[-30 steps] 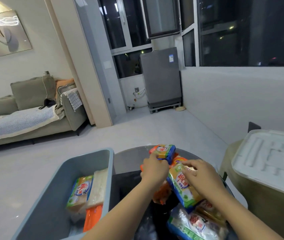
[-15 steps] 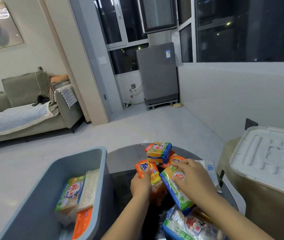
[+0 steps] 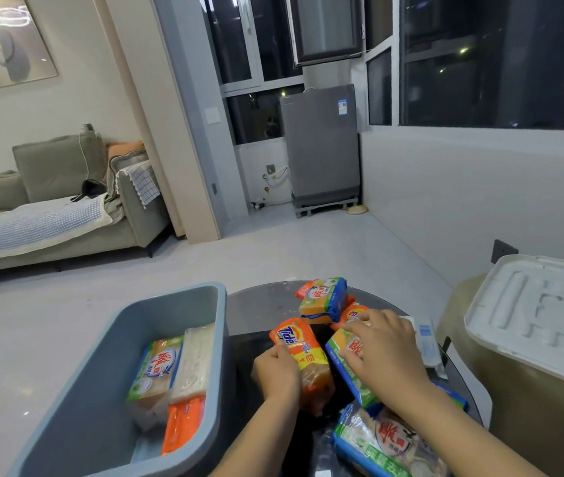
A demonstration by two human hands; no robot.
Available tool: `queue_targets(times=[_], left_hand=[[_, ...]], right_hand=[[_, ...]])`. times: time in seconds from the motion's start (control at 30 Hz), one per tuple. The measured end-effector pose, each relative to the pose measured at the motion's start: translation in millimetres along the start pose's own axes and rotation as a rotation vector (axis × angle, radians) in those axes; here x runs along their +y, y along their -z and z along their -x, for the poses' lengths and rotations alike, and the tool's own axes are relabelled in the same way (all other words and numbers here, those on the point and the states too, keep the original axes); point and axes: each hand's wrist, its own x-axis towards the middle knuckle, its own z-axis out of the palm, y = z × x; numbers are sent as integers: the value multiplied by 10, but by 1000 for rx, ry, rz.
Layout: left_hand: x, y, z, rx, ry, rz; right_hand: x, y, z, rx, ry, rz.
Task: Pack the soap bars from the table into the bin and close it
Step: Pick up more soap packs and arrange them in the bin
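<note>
Left hand (image 3: 279,371) wrapped around the lower left side of an orange Tide-branded soap pack (image 3: 303,359), fingers curled on its edge, pack tilted up off the round dark glass worktop (image 3: 256,304); right hand (image 3: 382,352) laid palm-down over a green-and-yellow wrapped soap bar (image 3: 351,370), fingers spread along its top, thumb side towards the orange pack; whether gripping or only pressing, cannot tell.

Just beside the two held packs, at the far side of the worktop, another green-and-orange wrapped soap bar (image 3: 323,299) resting on top of an orange pack (image 3: 354,311) mostly hidden behind the right hand; near the lower edge, a large clear-wrapped multipack with green and blue print (image 3: 384,445) lying under the right forearm; to the right of the hand, a flat white-and-blue packet (image 3: 427,342) at the worktop's rim.

Left of the worktop and touching its edge, a grey-blue rectangular plastic bin (image 3: 108,339), open on top; inside, standing on edge side by side, a green-labelled soap bar (image 3: 156,370), a pale clear-wrapped bar (image 3: 194,363) and an orange wrapped bar (image 3: 180,425) lower down.

Well apart on the right, a white moulded plastic lid (image 3: 542,315) sitting on an olive-tan container (image 3: 528,418).
</note>
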Motion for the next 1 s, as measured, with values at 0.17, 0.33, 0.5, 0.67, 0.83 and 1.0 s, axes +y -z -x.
queue_targets(times=[0.17,0.33,0.5,0.67,0.83,1.0], left_hand=[[-98,211,178,10,-55,-39],[-143,340,340,4,-58,22],[-94,414,510,-40,-92,55],[81,480,662,-83,-210,98],[330,617,826,-117,-288,161],[632,871,942,-159,-379,253]], right_hand=[[-60,27,95,-94,56,8],[-52,105,151,-134,24,-12],[-56,230,168,-44,-7,-118],[-164,402,231,-38,-69,-434],[-319,521,341,-154,-78,-624],[-551,763,428,-122,-55,-914]])
